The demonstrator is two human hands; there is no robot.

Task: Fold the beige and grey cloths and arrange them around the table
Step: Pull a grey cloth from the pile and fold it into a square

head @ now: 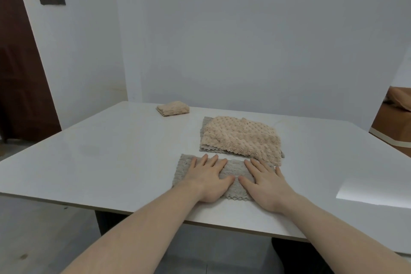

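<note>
White desk [111, 151] carries a folded grey cloth [235, 171] under both flat, spread hands, left hand [209, 179] and right hand [266, 184]; just beyond lie unfolded beige cloths [240, 138], farther left a folded beige cloth [173, 108].

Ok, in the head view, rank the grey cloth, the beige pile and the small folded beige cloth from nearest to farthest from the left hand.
1. Grey cloth: directly under the left hand.
2. Beige pile: just beyond, slightly right.
3. Small folded beige cloth: far edge of the table.
</note>
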